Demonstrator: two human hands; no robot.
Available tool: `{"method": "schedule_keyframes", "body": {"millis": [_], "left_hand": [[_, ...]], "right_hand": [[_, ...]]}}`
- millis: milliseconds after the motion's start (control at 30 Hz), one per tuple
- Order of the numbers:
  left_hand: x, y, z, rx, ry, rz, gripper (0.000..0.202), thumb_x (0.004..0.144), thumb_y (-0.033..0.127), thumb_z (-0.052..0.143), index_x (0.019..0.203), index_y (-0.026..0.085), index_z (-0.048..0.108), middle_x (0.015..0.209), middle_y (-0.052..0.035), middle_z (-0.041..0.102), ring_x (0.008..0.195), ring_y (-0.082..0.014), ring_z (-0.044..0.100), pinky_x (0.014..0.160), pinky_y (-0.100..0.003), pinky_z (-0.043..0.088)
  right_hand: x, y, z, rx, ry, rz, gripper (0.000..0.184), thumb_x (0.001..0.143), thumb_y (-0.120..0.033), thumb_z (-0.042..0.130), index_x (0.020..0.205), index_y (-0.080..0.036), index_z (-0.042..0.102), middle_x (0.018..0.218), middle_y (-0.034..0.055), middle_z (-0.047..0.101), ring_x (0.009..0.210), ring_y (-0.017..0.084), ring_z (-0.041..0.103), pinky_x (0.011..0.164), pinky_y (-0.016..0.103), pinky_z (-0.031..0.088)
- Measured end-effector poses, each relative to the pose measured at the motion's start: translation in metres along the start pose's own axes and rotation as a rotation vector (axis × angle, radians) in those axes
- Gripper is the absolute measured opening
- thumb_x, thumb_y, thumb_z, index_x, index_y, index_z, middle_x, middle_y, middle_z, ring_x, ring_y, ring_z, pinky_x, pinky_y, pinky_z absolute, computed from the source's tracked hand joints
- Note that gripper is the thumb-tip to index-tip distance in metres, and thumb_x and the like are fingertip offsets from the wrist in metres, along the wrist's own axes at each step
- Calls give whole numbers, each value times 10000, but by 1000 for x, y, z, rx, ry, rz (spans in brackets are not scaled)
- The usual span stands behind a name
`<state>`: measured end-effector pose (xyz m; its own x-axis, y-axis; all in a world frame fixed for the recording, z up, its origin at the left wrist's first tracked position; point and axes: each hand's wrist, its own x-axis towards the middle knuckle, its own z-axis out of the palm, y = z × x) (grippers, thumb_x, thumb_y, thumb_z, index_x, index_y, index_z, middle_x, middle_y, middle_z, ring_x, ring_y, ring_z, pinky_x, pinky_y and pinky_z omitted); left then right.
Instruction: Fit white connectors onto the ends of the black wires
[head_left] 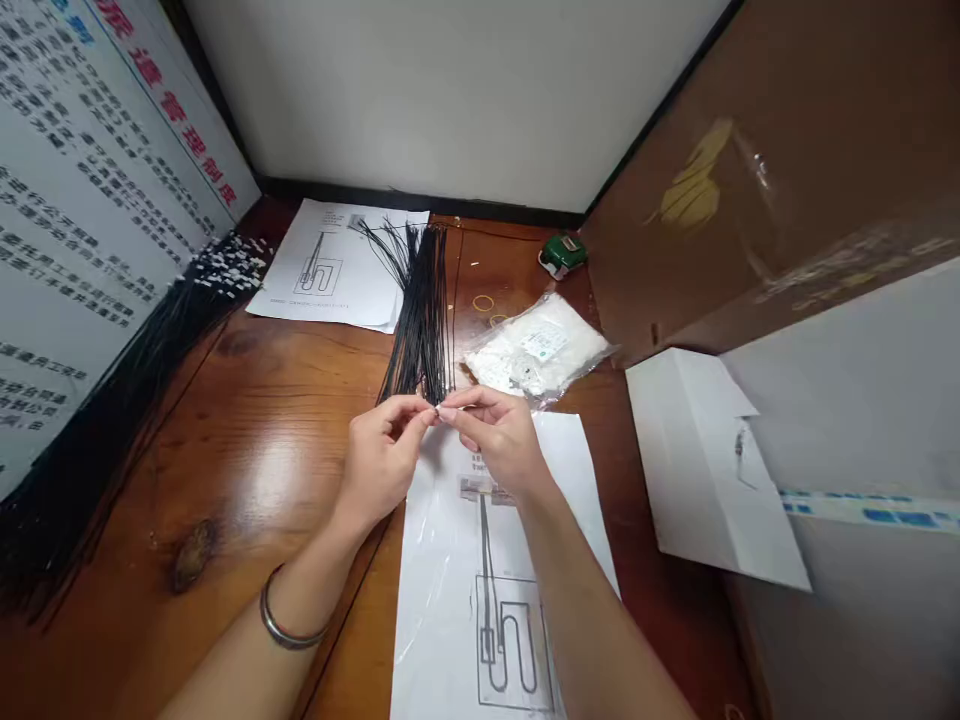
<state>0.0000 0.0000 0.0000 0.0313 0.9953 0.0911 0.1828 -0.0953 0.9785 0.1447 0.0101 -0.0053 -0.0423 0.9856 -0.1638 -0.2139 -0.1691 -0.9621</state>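
Note:
My left hand and my right hand meet fingertip to fingertip over the top edge of a printed sheet. Both are pinched closed. A tiny white piece, like a small connector, shows between the tips; the fingers mostly hide it. What the left fingers grip is too small to make out. Just beyond them lies a bundle of thin black wires, its near ends close to my fingertips. A clear plastic bag of small white parts rests behind my right hand.
At left, a large bundle of black wires with white ends leans along a printed board. Stacked printed sheets lie at the back. A green-and-white object, rubber bands and a cardboard wall with a white flap are on the right.

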Motion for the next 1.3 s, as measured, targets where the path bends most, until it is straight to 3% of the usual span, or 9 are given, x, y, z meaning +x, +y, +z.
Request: {"method": "schedule_keyframes", "body": {"millis": [367,733,1000,1300], "left_hand": [[0,-1,3,-32,61,-22,109,807,262,648,783,161,683,725,-27,711,615,-129,620,569,-225,481],[0,-3,3,-7,32,-44,132,824,279,626,811,154,669,757,-46,704,714,-158,644,632,-246,480],[-1,-2,1,2,8,-26,137,844,281,607,801,160,655,760,-40,698,712,-151,638,650,-248,475],[-1,0,3,-12,45,-48,133,823,289,626,814,162,665,746,-38,705,692,-150,638,603,-238,466]], "right_hand": [[-1,2,3,-28,31,-10,192,656,-328,766,704,-163,681,609,5,628,394,47,345,391,235,223],[-1,-1,5,-50,84,-27,178,661,-317,753,723,-158,703,522,-23,561,393,49,343,390,224,223],[-3,-5,5,-52,48,-108,101,660,-260,738,688,-171,699,681,13,657,413,45,391,385,225,264],[-2,-4,6,-57,96,-96,122,669,-280,737,694,-171,688,588,-10,625,410,53,388,397,222,285]]}}
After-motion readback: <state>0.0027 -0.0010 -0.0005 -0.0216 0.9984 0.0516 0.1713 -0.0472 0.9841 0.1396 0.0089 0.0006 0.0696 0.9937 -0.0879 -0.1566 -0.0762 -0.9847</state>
